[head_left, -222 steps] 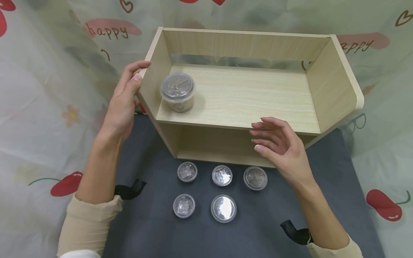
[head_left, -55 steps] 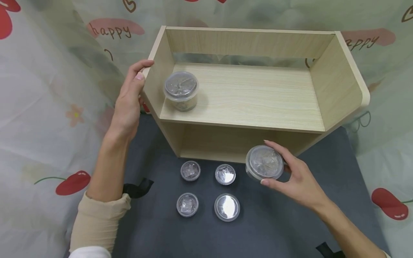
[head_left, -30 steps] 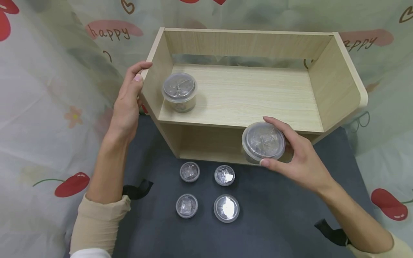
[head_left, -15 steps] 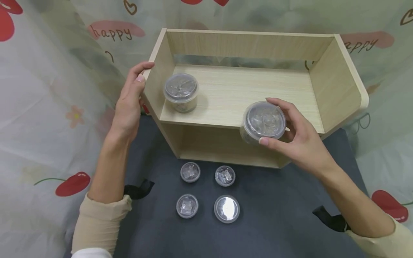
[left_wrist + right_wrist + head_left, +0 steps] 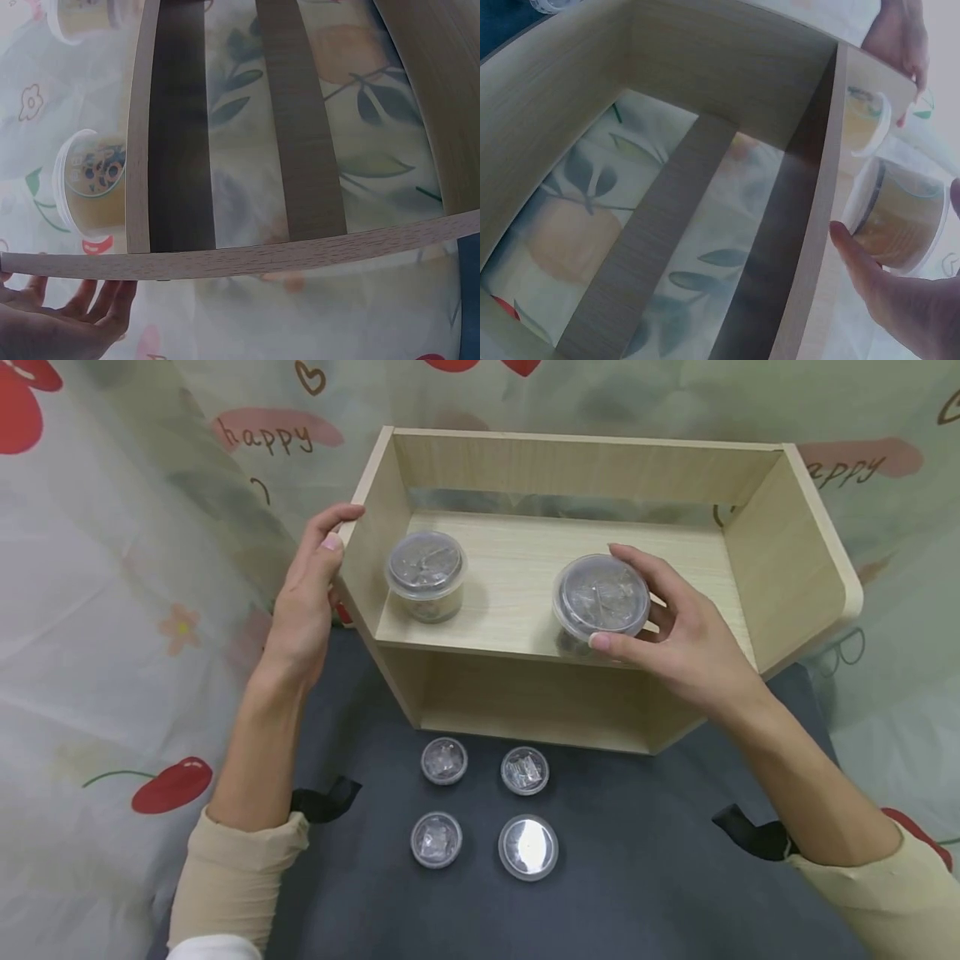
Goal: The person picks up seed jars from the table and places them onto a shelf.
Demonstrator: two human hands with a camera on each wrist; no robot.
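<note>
My left hand point(image 5: 303, 602) grips the upper left side panel of a pale wooden two-tier shelf unit point(image 5: 495, 568). In the left wrist view the fingers of that hand point(image 5: 67, 319) lie against the panel's outer face. My right hand point(image 5: 701, 647) holds a clear lidded plastic tub point(image 5: 603, 597) by its side, at the front of the upper shelf, right of centre. The right wrist view shows thumb and fingers around this tub point(image 5: 904, 214); whether its base touches the board is unclear. A second lidded tub point(image 5: 426, 564) stands upright at the upper shelf's left end.
Several smaller lidded tubs sit on the dark grey cloth before the unit, among them one at back left point(image 5: 444, 761) and one with a shiny lid point(image 5: 528, 847). The lower tier point(image 5: 525, 697) opens toward me. A patterned curtain point(image 5: 112, 610) hangs behind and beside.
My right hand, empty at first, has taken the tub from the right end of the back row. It has lifted it forward and up to the upper shelf. My left hand stays on the panel.
</note>
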